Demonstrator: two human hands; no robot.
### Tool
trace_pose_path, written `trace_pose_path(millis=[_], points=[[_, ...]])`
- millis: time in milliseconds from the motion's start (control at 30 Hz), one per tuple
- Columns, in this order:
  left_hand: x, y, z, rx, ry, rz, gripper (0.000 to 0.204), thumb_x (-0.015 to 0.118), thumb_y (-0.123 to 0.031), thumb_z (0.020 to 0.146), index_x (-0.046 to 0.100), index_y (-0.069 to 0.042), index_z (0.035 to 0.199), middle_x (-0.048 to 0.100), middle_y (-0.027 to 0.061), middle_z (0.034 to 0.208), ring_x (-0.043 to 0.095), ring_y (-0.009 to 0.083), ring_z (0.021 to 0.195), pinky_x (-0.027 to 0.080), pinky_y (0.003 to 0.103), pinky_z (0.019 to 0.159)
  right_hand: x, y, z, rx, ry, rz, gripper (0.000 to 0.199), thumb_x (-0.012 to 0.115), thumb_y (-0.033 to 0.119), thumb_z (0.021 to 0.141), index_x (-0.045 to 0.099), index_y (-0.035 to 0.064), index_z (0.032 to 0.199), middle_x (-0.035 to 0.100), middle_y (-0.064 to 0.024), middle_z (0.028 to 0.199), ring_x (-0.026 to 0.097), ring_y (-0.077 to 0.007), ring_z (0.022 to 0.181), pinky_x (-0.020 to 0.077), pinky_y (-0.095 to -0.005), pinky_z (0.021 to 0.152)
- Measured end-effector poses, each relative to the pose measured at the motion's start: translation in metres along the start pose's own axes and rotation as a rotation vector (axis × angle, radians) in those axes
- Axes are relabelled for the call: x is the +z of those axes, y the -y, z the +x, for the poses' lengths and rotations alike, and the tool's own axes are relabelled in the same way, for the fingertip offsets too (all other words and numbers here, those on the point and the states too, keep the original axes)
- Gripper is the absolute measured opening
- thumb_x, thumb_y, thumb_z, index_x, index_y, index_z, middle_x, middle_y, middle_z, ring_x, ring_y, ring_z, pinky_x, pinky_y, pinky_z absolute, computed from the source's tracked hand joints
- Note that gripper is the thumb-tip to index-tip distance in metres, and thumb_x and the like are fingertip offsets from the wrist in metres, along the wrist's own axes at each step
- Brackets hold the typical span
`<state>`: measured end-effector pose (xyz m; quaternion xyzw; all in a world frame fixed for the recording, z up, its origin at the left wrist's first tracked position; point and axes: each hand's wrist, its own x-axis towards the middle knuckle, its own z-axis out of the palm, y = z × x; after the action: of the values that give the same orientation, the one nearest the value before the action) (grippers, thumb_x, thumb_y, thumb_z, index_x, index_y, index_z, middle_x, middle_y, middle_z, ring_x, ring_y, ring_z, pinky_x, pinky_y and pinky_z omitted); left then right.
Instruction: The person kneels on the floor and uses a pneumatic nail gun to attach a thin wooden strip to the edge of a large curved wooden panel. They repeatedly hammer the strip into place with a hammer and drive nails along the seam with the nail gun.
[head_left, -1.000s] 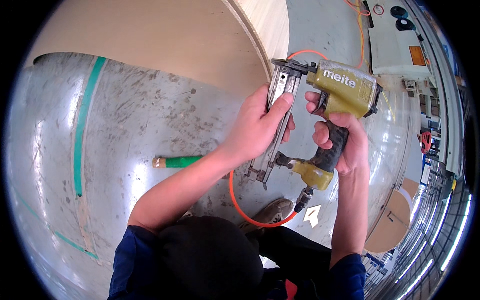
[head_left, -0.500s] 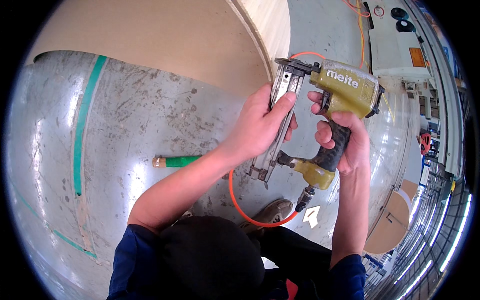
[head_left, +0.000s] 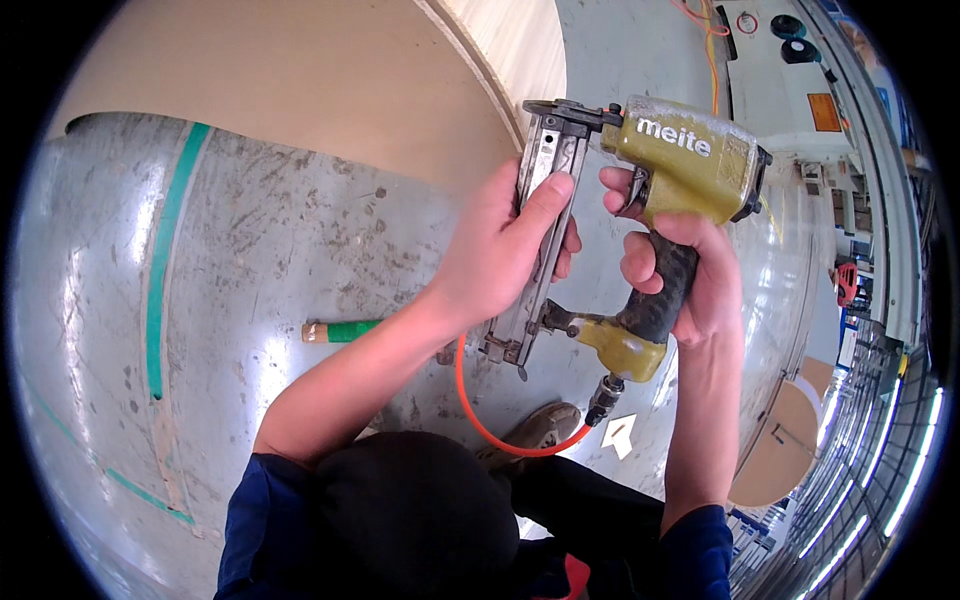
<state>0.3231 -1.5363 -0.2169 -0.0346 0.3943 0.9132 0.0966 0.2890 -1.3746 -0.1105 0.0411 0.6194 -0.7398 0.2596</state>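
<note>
I hold an olive-yellow pneumatic nail gun (head_left: 690, 165) in front of me above the grey floor. My right hand (head_left: 680, 270) is wrapped round its black handle, with the forefinger up by the trigger. My left hand (head_left: 505, 250) grips the long metal magazine (head_left: 535, 240), thumb laid along its side. An orange air hose (head_left: 500, 425) loops from the coupling under the handle down toward my legs.
A green-handled tool (head_left: 340, 330) lies on the scuffed grey floor (head_left: 250, 250) to the left. A large curved wooden board (head_left: 330, 70) fills the top. Green floor stripes (head_left: 165, 250) run at left. My shoe (head_left: 540, 432) shows below the gun. Machines stand at the right rim.
Both hands have lifted the nail gun slightly up in the picture. My left thumb has slid further up along the magazine.
</note>
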Motion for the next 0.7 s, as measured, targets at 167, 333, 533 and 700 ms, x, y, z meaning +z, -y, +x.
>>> trace_pose_path(millis=[167, 333, 533, 700], points=[[-0.002, -0.004, -0.001, 0.027, 0.000, 0.019, 0.027, 0.050, -0.029, 0.106, 0.051, -0.002, 0.108, 0.061, 0.0053, 0.072, 0.060, 0.0123, 0.057, 0.048, 0.027, 0.052, 0.006, 0.003, 0.002, -0.029, 0.010, -0.025, 0.046, 0.051, 0.007, 0.087, 0.051, -0.0130, 0.128, 0.064, -0.0227, 0.115, 0.059, -0.0156, 0.058, 0.0454, -0.0248, 0.047], [-0.002, -0.006, 0.000, 0.066, 0.010, 0.011, 0.028, 0.049, -0.030, 0.106, 0.051, -0.002, 0.105, 0.063, 0.0069, 0.074, 0.059, 0.0133, 0.056, 0.047, 0.027, 0.050, 0.008, 0.006, 0.002, -0.020, 0.009, -0.029, 0.046, 0.052, 0.009, 0.086, 0.052, -0.0133, 0.127, 0.064, -0.0228, 0.115, 0.059, -0.0155, 0.057, 0.0456, -0.0248, 0.047], [-0.001, -0.009, 0.000, 0.082, 0.012, 0.008, 0.029, 0.049, -0.031, 0.106, 0.051, -0.002, 0.104, 0.063, 0.0076, 0.075, 0.059, 0.0140, 0.056, 0.047, 0.027, 0.050, 0.011, 0.010, 0.003, -0.020, 0.020, -0.051, 0.046, 0.053, 0.009, 0.087, 0.053, -0.0132, 0.127, 0.064, -0.0222, 0.115, 0.059, -0.0150, 0.058, 0.0458, -0.0245, 0.047], [-0.002, -0.010, 0.000, 0.071, 0.005, 0.013, 0.029, 0.049, -0.031, 0.106, 0.051, -0.002, 0.104, 0.063, 0.0079, 0.075, 0.059, 0.0141, 0.056, 0.047, 0.027, 0.050, 0.012, 0.010, 0.004, -0.019, 0.018, -0.049, 0.047, 0.052, 0.009, 0.087, 0.052, -0.0134, 0.127, 0.064, -0.0224, 0.116, 0.059, -0.0149, 0.058, 0.0457, -0.0246, 0.046]])
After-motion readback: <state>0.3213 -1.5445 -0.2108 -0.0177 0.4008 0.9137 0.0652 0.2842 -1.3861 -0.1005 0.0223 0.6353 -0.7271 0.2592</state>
